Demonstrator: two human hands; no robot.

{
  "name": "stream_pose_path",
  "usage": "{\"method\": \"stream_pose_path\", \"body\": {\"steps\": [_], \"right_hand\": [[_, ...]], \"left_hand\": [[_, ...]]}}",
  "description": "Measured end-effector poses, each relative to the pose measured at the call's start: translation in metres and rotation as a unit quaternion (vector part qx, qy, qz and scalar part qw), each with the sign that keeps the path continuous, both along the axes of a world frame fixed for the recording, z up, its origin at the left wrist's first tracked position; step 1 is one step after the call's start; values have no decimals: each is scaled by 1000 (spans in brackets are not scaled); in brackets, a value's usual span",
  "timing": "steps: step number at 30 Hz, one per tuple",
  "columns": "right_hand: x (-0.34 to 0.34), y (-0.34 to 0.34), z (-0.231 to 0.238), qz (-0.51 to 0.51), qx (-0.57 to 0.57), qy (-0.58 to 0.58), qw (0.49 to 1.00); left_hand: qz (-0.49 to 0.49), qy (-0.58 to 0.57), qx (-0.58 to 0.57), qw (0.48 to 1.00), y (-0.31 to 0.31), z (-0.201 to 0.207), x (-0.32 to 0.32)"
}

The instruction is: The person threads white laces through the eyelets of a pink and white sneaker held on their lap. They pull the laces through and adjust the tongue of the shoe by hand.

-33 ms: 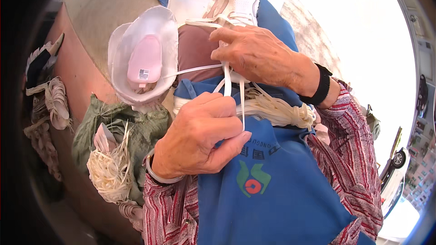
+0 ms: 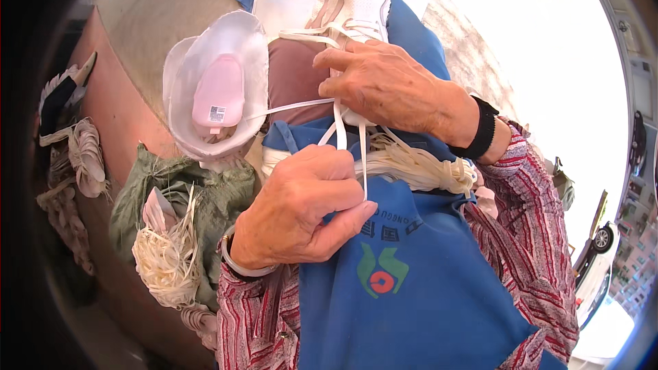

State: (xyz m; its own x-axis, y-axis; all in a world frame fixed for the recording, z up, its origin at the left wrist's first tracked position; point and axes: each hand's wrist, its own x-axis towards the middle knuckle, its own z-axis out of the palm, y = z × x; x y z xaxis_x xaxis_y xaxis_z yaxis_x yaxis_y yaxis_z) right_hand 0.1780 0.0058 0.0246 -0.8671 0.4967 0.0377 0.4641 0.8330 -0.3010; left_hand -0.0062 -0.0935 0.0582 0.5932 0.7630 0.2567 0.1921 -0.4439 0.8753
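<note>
My left hand is closed, pinching a white shoelace pulled taut toward me over my lap. Above it, my right hand curls over the near end of a white shoe with pinkish-beige trim. Lace strands come out from under its bent fingers, and its thumb is hidden. One strand runs left toward the white plastic tub. The shoe points away from me, with loose lace loops across its front. Part of a second, similar shoe shows beside it. A bundle of cream laces lies across my blue apron.
At left is a white plastic tub holding a pink sole-shaped piece with a label. Nearer lie a green sack and a tangled lace bundle. More lace bundles sit at far left. A car stands at far right.
Both hands have shifted very slightly left, and the lace strands between them have moved with them. Both grips look the same.
</note>
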Motion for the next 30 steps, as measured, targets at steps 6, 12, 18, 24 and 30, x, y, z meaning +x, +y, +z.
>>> {"method": "stream_pose_path", "body": {"steps": [6,12,18,24,30], "right_hand": [[-3,-5,-18,4,26,77,997],[13,-15,13,-206,-435,378,791],[124,-25,96,123,-560,544,613],[235,-74,141,113,-426,735,516],[235,-67,91,-147,-320,779,518]], "left_hand": [[2,-27,-168,985,-7,-14,-13],[120,-174,-249,945,-12,-38,-42],[201,-533,-344,746,-11,-76,-80],[145,-675,-275,670,-16,-82,-129],[163,-756,-191,605,-33,-55,-182]]}}
